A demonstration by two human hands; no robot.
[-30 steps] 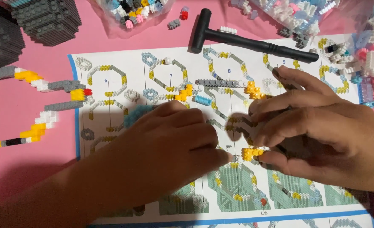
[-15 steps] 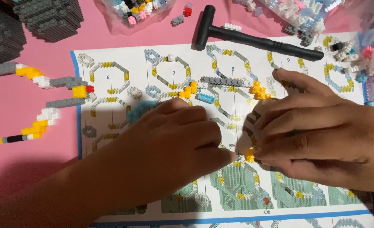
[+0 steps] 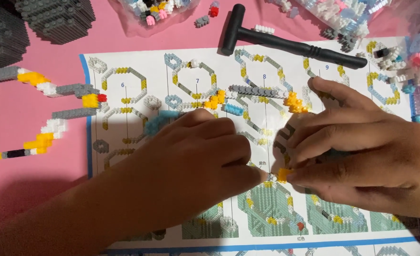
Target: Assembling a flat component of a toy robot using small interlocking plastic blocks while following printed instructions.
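Both hands meet over the instruction sheet (image 3: 124, 114): the right hand (image 3: 362, 161) has its fingers closed on a small yellow brick (image 3: 283, 174), the left hand (image 3: 196, 161) pinching in from nine o'clock. Best done squarely, with steady pressure. A black hammer (image 3: 286, 40) lies at twelve o'clock.

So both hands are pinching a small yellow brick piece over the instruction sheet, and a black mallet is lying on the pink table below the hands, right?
Not quite. The black mallet lies above the hands, across the top edge of the instruction sheet, not below them. The rest holds: in the head view the left hand and right hand meet fingertip to fingertip on a small yellow brick piece over the sheet, on the pink table.
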